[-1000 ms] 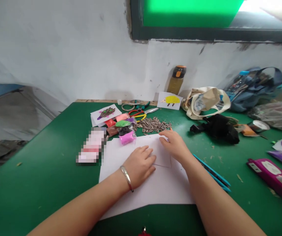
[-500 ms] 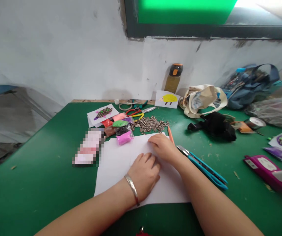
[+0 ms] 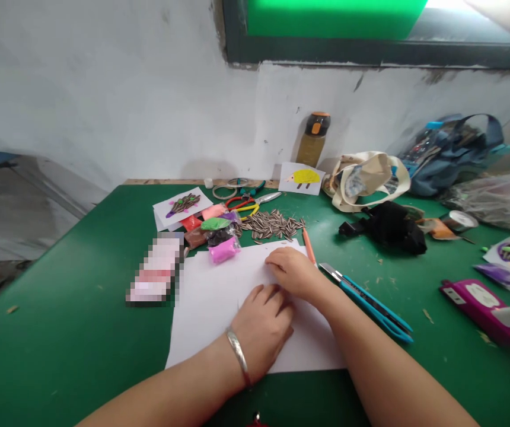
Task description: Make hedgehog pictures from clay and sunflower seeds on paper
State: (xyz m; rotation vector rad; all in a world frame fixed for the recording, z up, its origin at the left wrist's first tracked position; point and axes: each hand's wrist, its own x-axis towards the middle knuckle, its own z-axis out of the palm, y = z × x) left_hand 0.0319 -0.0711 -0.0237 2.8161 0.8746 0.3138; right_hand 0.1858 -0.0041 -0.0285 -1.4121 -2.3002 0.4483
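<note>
Paper, white and lying flat on the green table, sits right under both your hands. Compared with a second ago, your right hand has shifted inward over the sheet, and your left hand has drawn back toward its near edge, so the two now overlap closely. The inner sheet edge that showed between them is hidden, while the orange pencil just beside the paper's far right corner and the blue cutter to its right lie more exposed. This suggests you are working the sheet with both hands together, with neither tool in use. Your left forearm comes in from the paper's near left, a silver bracelet at the wrist; that hand is palm down, fingers apart and bent, not clenched. Your right forearm crosses the paper's right edge, and its fingers curl loosely downward ahead of the left knuckles. Whether either hand pinches the paper or only presses it, I cannot tell. Seeds lie beyond the paper's far edge, and a pink packet overlaps its far left part.
</note>
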